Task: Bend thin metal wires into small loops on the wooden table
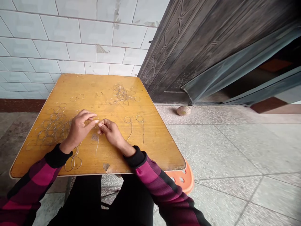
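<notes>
Thin silver wire (97, 145) is in the person's fingers, above the near middle of a yellow-brown wooden table (152, 150). I call that spot the middle of my clock, with the person's lap at six.

The bare right hand (110, 131) pinches the wire between thumb and finger, and one straight end hangs down toward six o'clock. The bare left hand (80, 127) is just beside it, thumb and pointing finger spread near the wire's round loop. I cannot tell if the left thumb holds the loop or only touches it.

At nine o'clock, by the left hand, lies a big messy heap of bent silver wires (55, 125). A smaller tangled silver wire pile (121, 94) sits at one o'clock. At three o'clock, two silver wires with round loops and long tails (143, 128) lie side by side, apart from the piles. More silver wire loops (73, 161) lie at seven o'clock, near the table's edge.

Off the table, an orange plastic stool with holes (190, 179) peeks out at four o'clock. A pale, roundish lump (183, 110) rests on the floor at three.
</notes>
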A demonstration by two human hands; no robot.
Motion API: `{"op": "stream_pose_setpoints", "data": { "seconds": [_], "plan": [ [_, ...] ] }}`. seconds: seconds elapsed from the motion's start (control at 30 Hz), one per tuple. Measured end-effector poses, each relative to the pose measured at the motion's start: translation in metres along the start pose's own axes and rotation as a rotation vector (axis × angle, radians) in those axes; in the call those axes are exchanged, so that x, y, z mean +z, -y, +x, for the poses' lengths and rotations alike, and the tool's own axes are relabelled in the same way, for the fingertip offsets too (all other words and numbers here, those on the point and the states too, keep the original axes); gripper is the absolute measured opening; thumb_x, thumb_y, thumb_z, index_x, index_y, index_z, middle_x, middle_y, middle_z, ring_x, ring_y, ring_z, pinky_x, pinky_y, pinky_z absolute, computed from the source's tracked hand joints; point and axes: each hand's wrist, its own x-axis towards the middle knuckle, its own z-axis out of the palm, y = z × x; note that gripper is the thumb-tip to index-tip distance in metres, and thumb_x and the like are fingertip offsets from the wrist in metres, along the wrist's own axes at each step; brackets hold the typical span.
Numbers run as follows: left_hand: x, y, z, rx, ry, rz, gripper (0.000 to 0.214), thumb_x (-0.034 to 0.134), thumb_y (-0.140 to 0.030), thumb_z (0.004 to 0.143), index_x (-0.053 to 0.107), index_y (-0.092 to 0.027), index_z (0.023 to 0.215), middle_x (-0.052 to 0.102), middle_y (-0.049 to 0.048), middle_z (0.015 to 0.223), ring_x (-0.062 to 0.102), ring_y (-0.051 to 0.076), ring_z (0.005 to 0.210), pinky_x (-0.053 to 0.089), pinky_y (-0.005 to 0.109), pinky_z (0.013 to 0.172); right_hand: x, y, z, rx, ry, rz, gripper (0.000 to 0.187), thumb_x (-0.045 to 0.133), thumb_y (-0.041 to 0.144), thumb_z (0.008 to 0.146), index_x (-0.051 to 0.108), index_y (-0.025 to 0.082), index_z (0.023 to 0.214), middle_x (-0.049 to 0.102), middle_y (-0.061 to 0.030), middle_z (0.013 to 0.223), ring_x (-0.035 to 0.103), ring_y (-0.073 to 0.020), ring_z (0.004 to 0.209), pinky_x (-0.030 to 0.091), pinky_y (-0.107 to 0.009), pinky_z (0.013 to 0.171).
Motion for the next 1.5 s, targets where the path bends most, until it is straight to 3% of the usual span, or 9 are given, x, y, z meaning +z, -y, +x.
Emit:
{"op": "stream_pose_setpoints", "data": {
  "seconds": [0.2,0.53,0.8,1.07,1.17,1.33,1.5],
  "plan": [
    [0.004,0.000,0.001,0.130,-0.101,0.226,0.014,0.062,-0.029,0.084,0.066,-0.021,0.073,0.064,0.0028,0.073,0.057,0.016,0.071,0.043,0.029,0.069,0.007,-0.004,-0.001,0.006,-0.003,-0.003,0.034,0.051,0.050,0.089,0.052,0.019,0.075,0.063,0.0001,0.063,0.056,-0.0112,0.055,0.046,-0.026,0.059],
    [0.018,0.005,0.002,0.118,-0.208,0.315,0.021,0.059,-0.032,0.086,0.061,-0.021,0.069,0.062,0.0023,0.069,0.053,0.016,0.065,0.039,0.028,0.066,0.015,0.002,-0.001,0.096,-0.083,0.240,0.038,0.058,0.056,0.083,0.049,0.020,0.076,0.062,0.0024,0.060,0.058,-0.0099,0.050,0.047,-0.023,0.054],
    [0.021,0.004,0.001,-0.029,-0.191,0.199,0.021,0.056,-0.039,0.087,0.065,-0.021,0.080,0.063,0.0011,0.068,0.055,0.015,0.064,0.038,0.026,0.064,0.013,0.003,0.000,0.103,-0.162,0.305,0.037,0.058,0.055,0.083,0.049,0.020,0.079,0.062,0.0026,0.060,0.060,-0.0102,0.051,0.049,-0.024,0.056],
    [0.023,0.000,-0.002,-0.131,-0.121,0.080,0.024,0.050,-0.039,0.089,0.060,-0.021,0.075,0.054,-0.0024,0.054,0.050,0.013,0.053,0.037,0.026,0.060,0.011,0.003,0.002,0.064,-0.232,0.308,0.034,0.055,0.053,0.086,0.046,0.021,0.077,0.061,0.0027,0.061,0.059,-0.0103,0.051,0.050,-0.026,0.059],
    [0.023,-0.002,-0.002,-0.191,-0.029,-0.077,0.025,0.051,-0.042,0.088,0.059,-0.020,0.078,0.060,-0.0005,0.061,0.050,0.013,0.054,0.040,0.025,0.059,0.004,0.003,0.005,0.030,-0.261,0.267,0.032,0.055,0.050,0.087,0.047,0.021,0.076,0.061,0.0020,0.061,0.059,-0.0111,0.054,0.050,-0.026,0.060],
    [0.024,0.000,-0.011,-0.454,0.434,-0.386,0.026,0.064,-0.042,0.078,0.064,-0.016,0.083,0.070,0.0050,0.078,0.047,0.009,0.050,0.037,0.024,0.050,-0.015,0.005,0.008,-0.014,-0.381,0.167,0.031,0.052,0.048,0.089,0.049,0.021,0.076,0.062,0.0007,0.066,0.059,-0.0114,0.059,0.050,-0.027,0.063],
    [0.030,0.005,-0.021,-0.567,0.481,-0.509,0.029,0.069,-0.037,0.072,0.066,-0.014,0.090,0.070,0.0059,0.073,0.048,0.009,0.050,0.034,0.023,0.048,-0.017,0.006,0.008,0.022,-0.345,0.305,0.033,0.057,0.050,0.086,0.049,0.020,0.077,0.059,0.0021,0.066,0.061,-0.0099,0.057,0.052,-0.024,0.058]
  ]
}}
